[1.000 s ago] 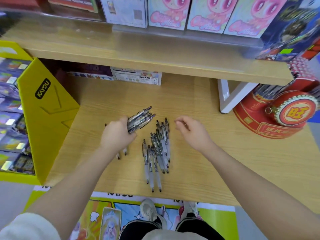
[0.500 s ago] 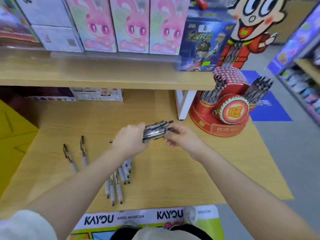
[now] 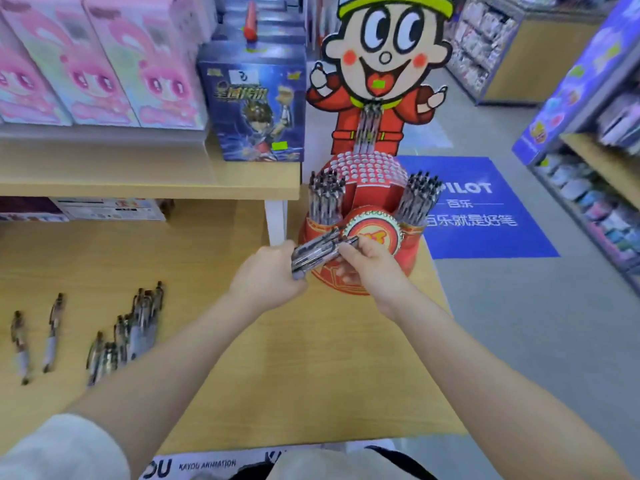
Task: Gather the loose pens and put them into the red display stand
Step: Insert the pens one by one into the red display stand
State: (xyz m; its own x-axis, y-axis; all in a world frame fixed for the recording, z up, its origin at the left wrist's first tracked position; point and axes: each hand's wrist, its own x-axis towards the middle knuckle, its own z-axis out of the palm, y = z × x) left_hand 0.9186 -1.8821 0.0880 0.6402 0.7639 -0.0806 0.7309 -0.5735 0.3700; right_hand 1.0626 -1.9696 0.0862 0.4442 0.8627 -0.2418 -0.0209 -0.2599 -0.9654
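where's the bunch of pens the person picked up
In the head view the bunch of pens sits just right of centre, gripped by the left hand and pinched by the right hand, right in front of the red display stand.

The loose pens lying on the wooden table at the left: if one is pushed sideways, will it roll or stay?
The loose pens look round and slim, so one would probably roll a little on the smooth table. They seem to have clips, which would likely stop it soon. Each looks light and stiff, easy to pinch.
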